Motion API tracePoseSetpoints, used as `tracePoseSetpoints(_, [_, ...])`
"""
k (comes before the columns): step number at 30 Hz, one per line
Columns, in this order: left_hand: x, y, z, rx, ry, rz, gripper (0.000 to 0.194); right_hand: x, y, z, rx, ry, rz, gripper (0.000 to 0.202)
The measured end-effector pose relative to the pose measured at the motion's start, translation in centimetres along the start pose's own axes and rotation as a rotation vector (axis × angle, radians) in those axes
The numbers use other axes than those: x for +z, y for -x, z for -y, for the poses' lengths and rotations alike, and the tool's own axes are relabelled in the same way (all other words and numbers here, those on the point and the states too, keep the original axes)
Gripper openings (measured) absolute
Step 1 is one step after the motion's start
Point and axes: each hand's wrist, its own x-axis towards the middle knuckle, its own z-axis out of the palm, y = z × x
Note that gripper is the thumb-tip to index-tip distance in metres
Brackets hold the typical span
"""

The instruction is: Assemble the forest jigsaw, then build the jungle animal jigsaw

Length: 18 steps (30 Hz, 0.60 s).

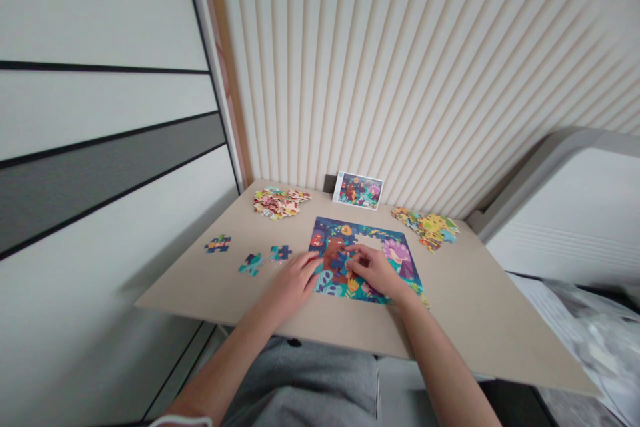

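Observation:
A mostly assembled jigsaw puzzle (333,223) with a colourful dark-blue scene lies on the table. A gap in its upper middle shows the bare tabletop. My right hand (373,268) is over the puzzle's middle, thumb and fingers closed on a blue puzzle piece (340,261); whether that piece lies flat in the picture I cannot tell. At the puzzle's left edge rests my left hand (300,273), fingers stretched out and fingertips touching the border. Left of it lie loose blue-toned pieces: a nearer one (251,264), one close to the hand (281,253) and a farther one (218,243).
A picture card (358,191) of the same scene leans against the pleated curtain (320,80) behind the beige table (465,307). Piles of other pieces lie at the back, reddish (280,203) on the left, yellow (433,227) on the right. A white panelled wall (100,213) borders the left side.

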Motion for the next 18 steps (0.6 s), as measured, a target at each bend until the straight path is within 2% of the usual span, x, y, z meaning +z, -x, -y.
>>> tracePoseSetpoints(3, [0.0,0.1,0.1,0.032,-0.046,0.037,0.027,-1.3,-0.4,-1.1,0.006,0.061,-0.146,0.048])
tracePoseSetpoints(7, [-0.2,0.1,0.0,0.048,-0.054,0.039,0.026,-2.7,-0.8,-2.6,0.07,0.096,-0.265,0.042])
tracePoseSetpoints(11, [-0.2,0.1,-0.1,0.044,-0.051,0.041,0.027,-3.2,-0.8,-3.3,0.133,0.07,-0.317,0.037])
tracePoseSetpoints(18, [-0.2,0.1,-0.1,0.048,-0.051,0.039,0.026,-3.2,-0.6,-2.7,0.197,0.028,-0.363,0.026])
